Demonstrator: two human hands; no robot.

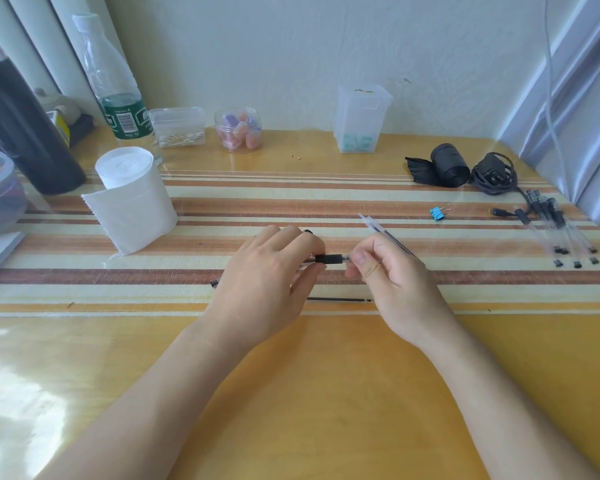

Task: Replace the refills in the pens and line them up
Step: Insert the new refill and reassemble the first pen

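Observation:
My left hand (270,275) grips a clear pen (329,258) by its black rubber grip, held level over the striped mat. My right hand (381,271) pinches the pen's clear tip end between thumb and fingers. A thin black refill (340,300) lies on the mat just below the hands. A clear packet of refills (378,230) lies slanted behind my right hand, partly hidden by it. Several clear pens with black caps (561,230) lie side by side at the far right. A small black pen end (214,283) pokes out left of my left wrist.
A tissue roll (132,199) stands at the left. Along the back are a water bottle (118,98), a cotton swab box (179,128), a jar of erasers (239,130) and a clear box (360,119). A blue binder clip (437,213), black roll (447,166) and cable (496,176) lie right.

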